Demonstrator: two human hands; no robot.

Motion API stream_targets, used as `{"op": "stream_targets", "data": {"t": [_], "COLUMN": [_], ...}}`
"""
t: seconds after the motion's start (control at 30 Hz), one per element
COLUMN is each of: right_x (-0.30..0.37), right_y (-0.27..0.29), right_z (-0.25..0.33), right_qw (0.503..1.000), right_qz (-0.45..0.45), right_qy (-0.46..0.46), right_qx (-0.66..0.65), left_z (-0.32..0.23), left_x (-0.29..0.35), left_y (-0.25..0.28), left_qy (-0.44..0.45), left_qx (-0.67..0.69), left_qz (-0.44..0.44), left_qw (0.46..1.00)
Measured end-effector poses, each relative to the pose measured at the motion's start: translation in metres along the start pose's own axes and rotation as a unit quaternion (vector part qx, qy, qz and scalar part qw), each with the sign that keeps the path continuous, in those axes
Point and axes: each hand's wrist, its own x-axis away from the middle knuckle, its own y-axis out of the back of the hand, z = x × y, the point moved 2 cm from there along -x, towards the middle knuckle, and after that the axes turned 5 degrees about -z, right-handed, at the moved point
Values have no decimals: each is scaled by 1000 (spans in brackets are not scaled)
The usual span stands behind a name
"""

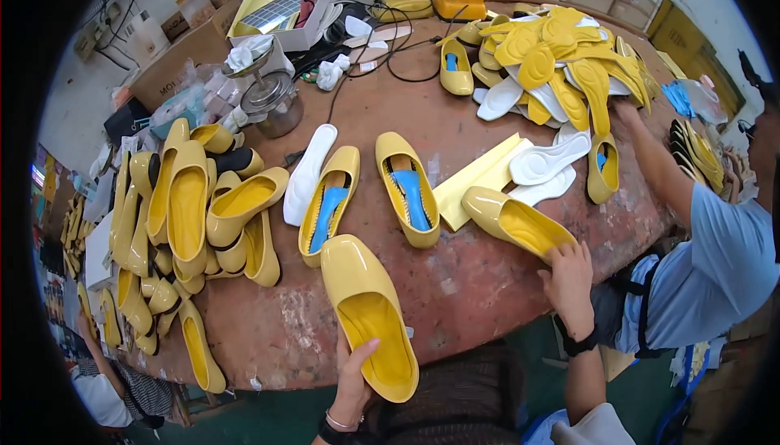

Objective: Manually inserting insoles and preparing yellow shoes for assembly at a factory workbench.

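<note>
My left hand (pixel 355 376) grips a glossy yellow shoe (pixel 357 270) at its heel end, thumb inside, above the table's near edge. The shoe's toe points away from me and a yellow insole lines it. To the right, my right hand (pixel 569 278) has its fingers closed round the heel of a second yellow shoe (pixel 486 205), also lined in yellow, toe pointing left. Between and beyond them stand a yellow shoe (pixel 345 164) and another shoe (pixel 396 146), both showing blue inside. A white insole (pixel 310 175) lies beside the left one. Yellow sheets (pixel 467 189) and white insoles (pixel 552 159) lie near my right hand's shoe.
Piled yellow shoes (pixel 188 201) crowd the table's left side. A heap of yellow and white insoles (pixel 561 55) covers the back right, where a co-worker's arm (pixel 662 152) reaches in. A metal pot (pixel 272 104) and black cables (pixel 394 43) are at the back. Another person (pixel 106 384) is at lower left.
</note>
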Motion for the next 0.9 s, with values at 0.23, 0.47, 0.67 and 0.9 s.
{"op": "stream_targets", "data": {"t": [0.23,0.47,0.67,0.9], "right_x": [-2,5,37,-61], "right_y": [35,89,75,50], "right_z": [22,168,193,121], "right_qw": [794,910,843,846], "right_qz": [-48,-67,65,11], "right_qy": [-331,27,171,47], "right_qx": [-508,-407,-505,-531], "left_z": [18,46,58,26], "left_x": [2,4,-44,-6], "left_y": [7,4,-15,53], "left_qy": [-81,-122,-19,17], "left_qx": [-41,32,25,53], "left_qz": [-82,-5,101,36], "left_qw": [992,992,994,998]}}
